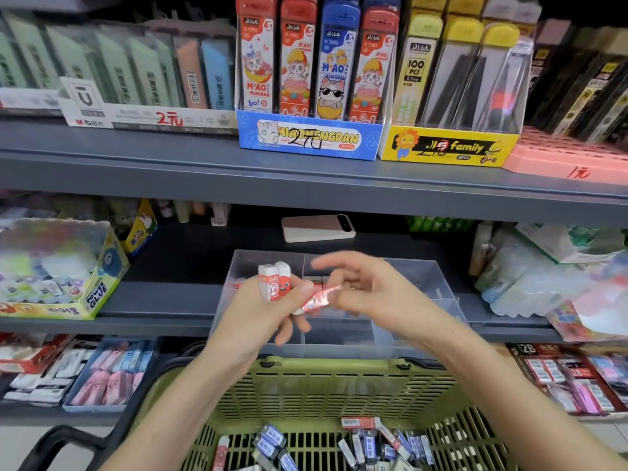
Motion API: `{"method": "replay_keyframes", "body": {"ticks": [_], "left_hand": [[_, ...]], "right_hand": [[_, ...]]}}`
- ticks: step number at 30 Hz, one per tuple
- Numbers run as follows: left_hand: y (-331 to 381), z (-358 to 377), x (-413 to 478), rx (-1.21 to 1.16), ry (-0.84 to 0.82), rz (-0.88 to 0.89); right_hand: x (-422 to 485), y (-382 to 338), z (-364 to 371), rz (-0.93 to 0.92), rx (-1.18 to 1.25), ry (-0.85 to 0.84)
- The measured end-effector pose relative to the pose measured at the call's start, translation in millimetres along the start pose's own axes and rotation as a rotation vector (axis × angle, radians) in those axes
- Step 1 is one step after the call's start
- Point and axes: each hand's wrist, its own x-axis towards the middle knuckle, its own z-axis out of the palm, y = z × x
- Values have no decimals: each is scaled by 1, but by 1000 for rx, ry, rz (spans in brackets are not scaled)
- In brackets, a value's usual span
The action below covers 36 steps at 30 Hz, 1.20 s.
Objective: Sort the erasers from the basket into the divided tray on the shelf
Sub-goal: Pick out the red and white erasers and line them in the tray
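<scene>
A green basket (339,367) with slotted plastic walls sits closest to the viewer, low in the frame. On its floor lies a heap of loose erasers (373,447), most in dark blue-grey sleeves and a few in red. Two bare forearms reach up from the basket to meet above its far rim. The left hand (272,304) has its fingers curled round two red-and-white erasers (276,281), which stand upright out of the top of the grip. Just beside it, the right hand (367,290) pinches a red eraser (319,297) between thumb and fingertips while its forefinger points up and away. This eraser is blurred and angles toward the left thumb. Directly behind the hands, a clear divided tray (424,277) rests on the dark shelf. Something red shows in one of its back compartments. Farther back on the same shelf lies a pale pink phone (317,227), and a box marked Power Glue (68,266) stands to the left. On the shelf above are a blue cartoon-cat display box (309,137) and a yellow display box (448,146).
</scene>
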Motion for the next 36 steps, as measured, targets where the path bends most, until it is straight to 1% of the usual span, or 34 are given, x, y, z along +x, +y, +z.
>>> {"method": "replay_keyframes", "body": {"ticks": [2,4,5,7,9,11,13,15,18,21,24,28,32,34,35,36], "left_hand": [[-1,2,1,46,59,11],[0,-2,1,-7,108,20],[2,-7,0,-56,141,20],[4,-24,-2,-145,222,19],[5,-44,-4,-167,288,27],[5,-59,-6,-174,340,40],[1,-71,-6,-181,407,52],[-3,-79,-6,-142,460,37],[-11,-87,-8,-88,450,-7],[-18,-92,-6,-205,412,8],[-26,-96,-3,-223,423,24],[-33,-98,-1,-253,471,12],[-35,-99,1,-235,527,23],[-34,-99,1,-210,558,52],[-33,-98,0,-191,576,70],[-32,-98,0,-164,592,88]], "right_hand": [[-1,2,5,-21,-241,-63],[1,1,13,-18,-318,-78],[4,-1,15,-18,-299,-62],[17,-4,15,16,-161,16],[36,-6,13,107,20,100],[57,-6,20,226,183,133],[78,-4,35,322,215,126],[96,0,53,383,178,125],[118,6,71,458,10,101],[132,8,78,508,-112,45],[138,5,83,556,-170,-33],[147,10,92,554,-362,-44],[151,16,93,524,-610,-114],[145,13,92,449,-761,-65],[140,11,91,379,-737,-18],[132,7,90,315,-580,10]]}}
